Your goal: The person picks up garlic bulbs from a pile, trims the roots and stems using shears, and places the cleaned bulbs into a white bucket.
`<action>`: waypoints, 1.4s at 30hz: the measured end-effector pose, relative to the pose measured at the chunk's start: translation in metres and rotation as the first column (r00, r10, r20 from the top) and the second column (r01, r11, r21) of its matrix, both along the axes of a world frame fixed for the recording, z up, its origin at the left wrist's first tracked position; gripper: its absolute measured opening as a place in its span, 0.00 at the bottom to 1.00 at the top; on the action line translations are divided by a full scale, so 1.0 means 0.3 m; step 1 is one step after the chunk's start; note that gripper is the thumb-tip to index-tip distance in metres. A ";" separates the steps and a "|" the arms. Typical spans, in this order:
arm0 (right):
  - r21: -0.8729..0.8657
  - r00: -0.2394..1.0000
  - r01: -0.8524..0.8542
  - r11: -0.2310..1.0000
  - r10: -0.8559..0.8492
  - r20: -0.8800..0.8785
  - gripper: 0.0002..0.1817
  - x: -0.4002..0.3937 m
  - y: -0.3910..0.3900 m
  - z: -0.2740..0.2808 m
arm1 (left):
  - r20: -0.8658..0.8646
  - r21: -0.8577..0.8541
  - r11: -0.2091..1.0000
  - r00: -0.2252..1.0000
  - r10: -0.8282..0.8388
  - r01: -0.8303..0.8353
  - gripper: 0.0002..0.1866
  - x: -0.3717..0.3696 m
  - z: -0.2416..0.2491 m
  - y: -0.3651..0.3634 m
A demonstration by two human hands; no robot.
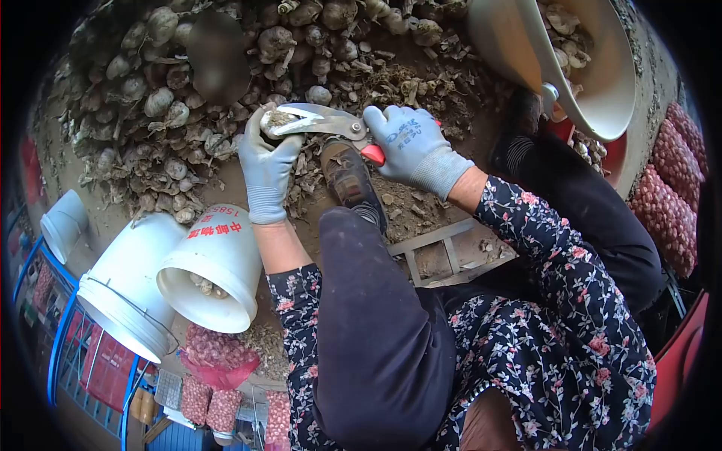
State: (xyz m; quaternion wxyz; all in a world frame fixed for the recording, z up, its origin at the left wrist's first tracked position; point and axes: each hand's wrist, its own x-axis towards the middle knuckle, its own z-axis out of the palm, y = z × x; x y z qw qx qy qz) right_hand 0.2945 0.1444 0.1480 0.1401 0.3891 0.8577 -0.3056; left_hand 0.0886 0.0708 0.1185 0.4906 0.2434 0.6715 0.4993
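Note:
My left hand, in a grey glove, is closed round a garlic bulb with its root end facing right. My right hand, gloved too, grips the red handles of a pair of shears. The blades are parted and reach left to the bulb, one along its upper side and one below it. Part of the bulb is hidden by the fingers and blades. Behind both hands lies a heap of garlic with dry roots and stalks.
Two white buckets lie tipped at lower left, one with bulbs inside. A large pale bucket holds garlic at upper right. Full red net sacks stand at far right. A metal frame lies beside my shoe.

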 end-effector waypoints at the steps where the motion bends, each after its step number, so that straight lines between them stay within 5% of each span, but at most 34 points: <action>1: 0.002 1.000 0.004 1.000 -0.004 0.002 0.27 0.003 -0.003 0.006 | -0.051 0.018 0.999 0.998 -0.036 0.037 0.28 0.013 0.017 -0.004; 3: -0.005 0.999 -0.020 1.000 0.020 0.043 0.22 -0.001 0.006 0.028 | -0.034 -0.023 1.000 0.999 -0.016 0.015 0.28 0.018 0.029 -0.008; 5: 0.029 0.997 -0.071 0.997 0.070 0.032 0.25 0.002 0.008 0.038 | -0.372 -0.046 0.992 0.920 -0.125 0.116 0.29 0.009 0.009 -0.031; 7: 0.055 0.992 -0.128 0.990 0.127 0.028 0.28 0.005 0.007 0.039 | -0.244 -0.063 0.996 0.967 -0.078 0.065 0.31 0.019 0.040 -0.029; 10: -0.096 0.987 -0.161 0.982 0.162 0.010 0.28 0.012 0.001 0.024 | -0.446 -0.057 0.972 0.865 -0.228 0.227 0.27 -0.006 0.029 -0.049; 18: -0.282 0.988 -0.136 0.950 0.151 0.031 0.27 0.028 -0.029 -0.061 | -0.055 -0.162 0.965 0.974 -0.220 0.208 0.20 -0.004 -0.028 -0.094; 23: -0.277 0.990 -0.133 0.952 0.140 0.008 0.24 0.067 -0.035 -0.010 | 0.008 -0.171 0.950 0.965 -0.262 0.260 0.20 0.047 0.035 -0.089; 25: -0.201 0.997 -0.075 0.977 0.072 -0.021 0.24 0.076 -0.055 0.001 | -0.220 -0.074 0.993 0.970 -0.107 0.093 0.22 0.103 0.026 -0.084; 26: -0.211 0.999 -0.029 0.977 0.022 -0.035 0.24 0.073 -0.075 0.007 | -0.467 -0.127 0.990 0.876 -0.118 0.066 0.24 0.133 0.026 -0.084; 27: -0.188 0.999 -0.026 0.982 0.020 -0.032 0.25 0.070 -0.102 0.018 | -0.846 -0.080 0.996 0.526 -0.088 0.039 0.26 0.167 0.020 -0.079; 29: -0.241 0.997 -0.006 0.971 0.024 0.073 0.25 0.039 -0.131 0.049 | -0.847 -0.097 0.995 0.527 -0.073 -0.019 0.30 0.164 -0.016 -0.095; 36: -0.125 0.995 -0.097 0.987 0.098 -0.002 0.25 0.022 -0.080 0.052 | -0.802 -0.019 0.998 0.598 0.020 -0.059 0.33 0.132 0.031 -0.102; 42: -0.176 0.991 -0.123 0.977 0.113 -0.068 0.25 0.028 -0.098 0.017 | -0.855 -0.015 1.000 0.519 -0.018 0.011 0.29 0.110 0.041 -0.114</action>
